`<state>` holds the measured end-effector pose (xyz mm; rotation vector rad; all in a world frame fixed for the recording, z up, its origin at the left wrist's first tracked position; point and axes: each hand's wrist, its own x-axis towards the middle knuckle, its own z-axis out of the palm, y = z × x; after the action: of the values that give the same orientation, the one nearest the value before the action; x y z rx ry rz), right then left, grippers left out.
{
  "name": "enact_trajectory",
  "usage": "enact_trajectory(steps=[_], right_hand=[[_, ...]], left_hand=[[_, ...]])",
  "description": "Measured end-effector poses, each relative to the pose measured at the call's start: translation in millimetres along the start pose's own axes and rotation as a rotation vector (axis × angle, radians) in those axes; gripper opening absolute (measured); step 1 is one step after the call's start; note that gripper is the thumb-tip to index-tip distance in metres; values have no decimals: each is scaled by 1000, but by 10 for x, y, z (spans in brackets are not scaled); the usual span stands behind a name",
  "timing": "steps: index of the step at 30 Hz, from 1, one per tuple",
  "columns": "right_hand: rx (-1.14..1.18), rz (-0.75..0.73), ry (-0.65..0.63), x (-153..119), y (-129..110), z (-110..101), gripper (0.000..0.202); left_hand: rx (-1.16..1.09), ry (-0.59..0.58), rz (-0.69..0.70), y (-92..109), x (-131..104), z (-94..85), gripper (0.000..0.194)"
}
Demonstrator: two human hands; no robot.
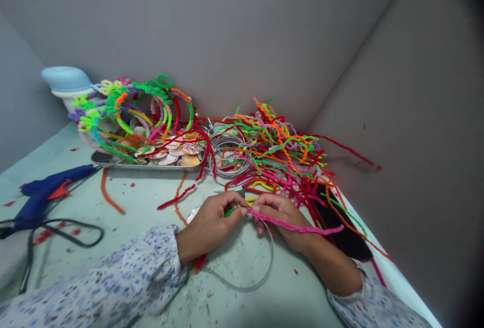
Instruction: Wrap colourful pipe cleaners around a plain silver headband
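My left hand (217, 217) is closed in a pinch, with a bit of green showing between thumb and fingers. Close beside it, my right hand (282, 217) pinches a pink pipe cleaner (298, 226), whose loose end stretches right across my wrist. The fingertips of both hands nearly meet at the pipe cleaner's left end. A grey wire loop (264, 278) hangs below the hands and curves back under my left wrist, where a red and orange piece (200, 261) shows. Just beyond my fingers lie scissors (260, 184) with red and yellow handles.
A metal tray (151, 166) holds seashells (176, 150), with colourful pipe-cleaner rings (124, 111) piled over it. Behind my hands are coiled wire (229, 149) and a heap of pipe cleaners (283, 141). A blue glue gun (45, 192) with its cord lies left; a lidded tub (70, 83) stands behind.
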<state>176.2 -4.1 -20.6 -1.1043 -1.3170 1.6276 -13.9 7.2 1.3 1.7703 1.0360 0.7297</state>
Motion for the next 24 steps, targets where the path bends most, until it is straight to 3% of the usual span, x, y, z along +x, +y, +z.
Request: enact_trajectory(steps=[10,24], right_hand=[[-12,61,-46,-7,-60,-24,20],[-30,108,-76,-8,-87,-46,20]], left_hand=[[-53,-54,42,65,-60,21,11],[-13,-41,49,57,-50,8,11]])
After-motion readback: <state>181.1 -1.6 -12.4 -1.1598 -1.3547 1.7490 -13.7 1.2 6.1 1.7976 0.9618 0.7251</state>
